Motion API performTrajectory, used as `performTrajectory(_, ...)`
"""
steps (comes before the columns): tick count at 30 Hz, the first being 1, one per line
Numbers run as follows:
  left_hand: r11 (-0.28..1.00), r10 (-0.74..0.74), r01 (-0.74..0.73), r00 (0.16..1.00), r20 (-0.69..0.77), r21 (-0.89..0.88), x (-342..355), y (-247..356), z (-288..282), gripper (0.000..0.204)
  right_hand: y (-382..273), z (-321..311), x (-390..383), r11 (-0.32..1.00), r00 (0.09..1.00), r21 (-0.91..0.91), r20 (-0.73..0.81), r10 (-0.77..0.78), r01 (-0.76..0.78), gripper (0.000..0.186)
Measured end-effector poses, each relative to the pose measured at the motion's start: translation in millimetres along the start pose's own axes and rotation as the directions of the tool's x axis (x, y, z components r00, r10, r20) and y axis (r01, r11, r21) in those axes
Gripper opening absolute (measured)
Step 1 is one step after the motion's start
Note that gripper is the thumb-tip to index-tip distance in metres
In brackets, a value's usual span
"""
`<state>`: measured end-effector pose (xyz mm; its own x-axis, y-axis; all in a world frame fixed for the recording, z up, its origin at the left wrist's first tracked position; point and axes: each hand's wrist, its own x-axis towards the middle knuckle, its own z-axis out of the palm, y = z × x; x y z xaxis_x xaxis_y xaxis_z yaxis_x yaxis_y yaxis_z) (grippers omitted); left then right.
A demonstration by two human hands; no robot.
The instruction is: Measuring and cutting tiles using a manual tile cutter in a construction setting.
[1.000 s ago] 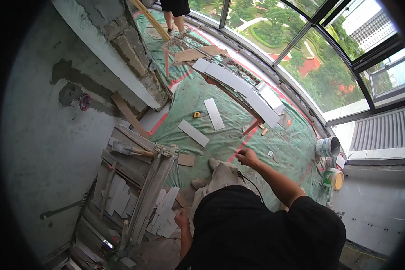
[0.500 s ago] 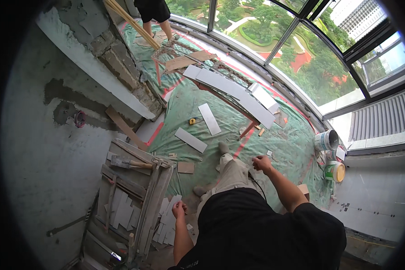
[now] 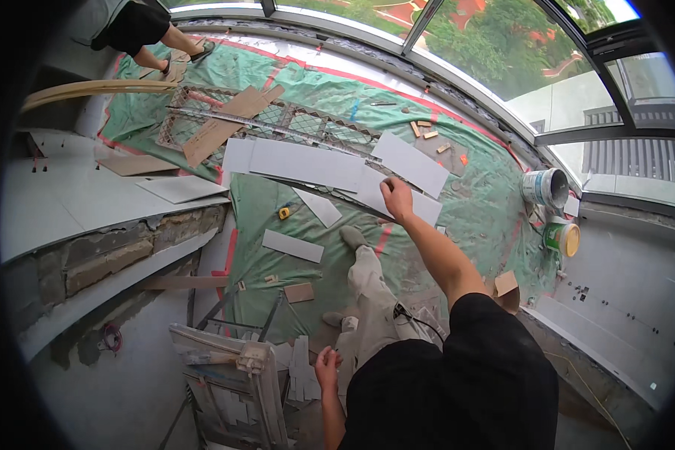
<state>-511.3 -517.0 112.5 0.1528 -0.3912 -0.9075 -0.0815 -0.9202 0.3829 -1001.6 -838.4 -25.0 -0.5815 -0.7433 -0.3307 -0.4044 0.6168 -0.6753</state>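
My right hand (image 3: 394,196) is raised over the white boards (image 3: 300,165) lying across a low stand with a metal mesh frame (image 3: 281,116); its fingers are curled, and whether it touches a board or holds anything is hidden. Low beside my body, my left hand (image 3: 328,367) has bent fingers around something I cannot make out, near white offcuts (image 3: 301,367) and a dusty work stand (image 3: 210,337). A yellow tape measure (image 3: 284,212) and a loose white strip (image 3: 292,245) lie on green sheeting (image 3: 255,277) by my feet.
Another person (image 3: 139,34) stands at upper left near long bent strips (image 3: 90,88). Curved windows (image 3: 487,52) line the far side. Two buckets (image 3: 544,187) stand at right. Cardboard (image 3: 210,139) and small wood blocks (image 3: 430,135) lie about; a broken masonry ledge (image 3: 127,255) is at left.
The view has swung and I have stepped closer to the stand with white boards. My right arm has stretched forward over the boards; my left hand remains low. The other person's feet have shifted.
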Motion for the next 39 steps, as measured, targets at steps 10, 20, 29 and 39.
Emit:
performTrajectory(10, 1.000, -0.005, 0.006, 0.993, -0.118, 0.005, 38.8, 96.7, 12.8, 0.042, 204.1, -112.3, 91.6, 0.697, 0.734, 0.254, 0.084, 0.674, -0.670, 0.054)
performTrajectory(20, 0.994, 0.088, -0.080, 0.991, -0.099, 0.080, 41.6, 147.0, 27.7, 0.041, 130.1, -180.2, 85.7, 0.498, 0.862, 0.740, 0.222, 0.455, -0.453, 0.039)
performTrajectory(29, 0.784, 0.454, -0.485, 0.874, 0.174, 0.387, 30.8, 213.7, 136.7, 0.043, -24.2, -263.0, -12.9, 0.880, 0.979, 0.442, -0.178, -0.104, 0.174, 0.028)
performTrajectory(39, 0.007, 0.621, -0.361, 0.733, -0.279, -0.933, -71.0, 294.0, 175.1, 0.058, -108.0, -167.2, -173.3, 0.655, 0.693, 0.741, 0.551, -0.466, -0.149, 0.032)
